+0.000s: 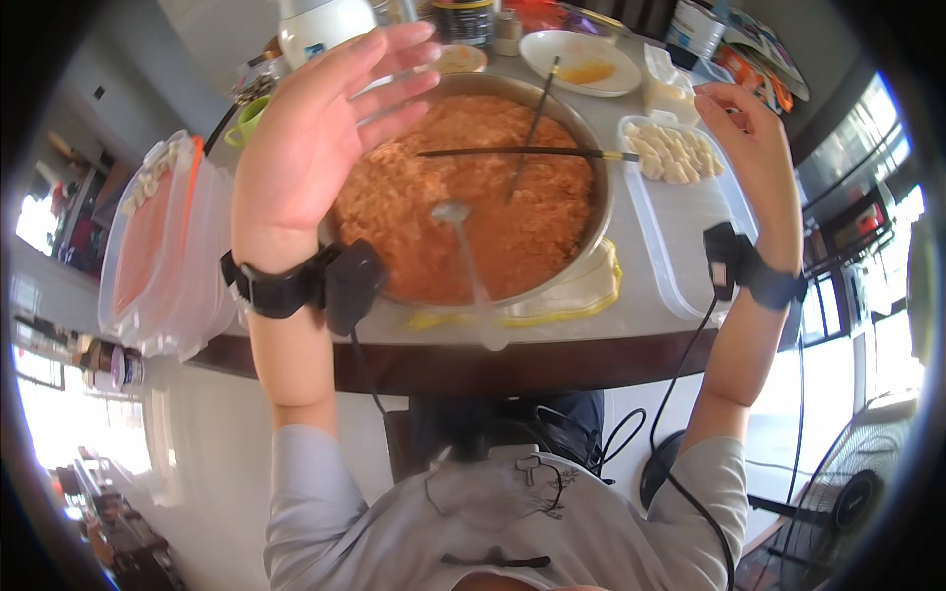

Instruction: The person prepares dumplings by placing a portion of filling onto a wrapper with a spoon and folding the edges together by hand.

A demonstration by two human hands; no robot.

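Observation:
A wide metal basin (607, 214) full of reddish-orange minced filling (473, 244) stands before me. Over its left rim, my left hand (325, 125) is raised with fingers spread, holding nothing. A pale spoon (467, 255) rests in the filling, its handle reaching past the near rim. Two dark chopsticks (528, 152) cross there, one lying nearly level and one slanting into the filling. My right hand (750, 129) hovers at the right with bent fingers, beside a white soft packet (669, 85); whether it grips anything is unclear. Below the packet, several dumplings (672, 153) fill the far end of a clear plastic tray (669, 258).
Stacked plastic containers (166, 251) stand at the left table edge, near a green cup (251, 122). A stained plate (580, 63), a small dish (462, 59) and a white jug (325, 33) are behind the basin. A yellow-edged cloth (584, 284) lies beneath the basin. Cables hang from both wristbands.

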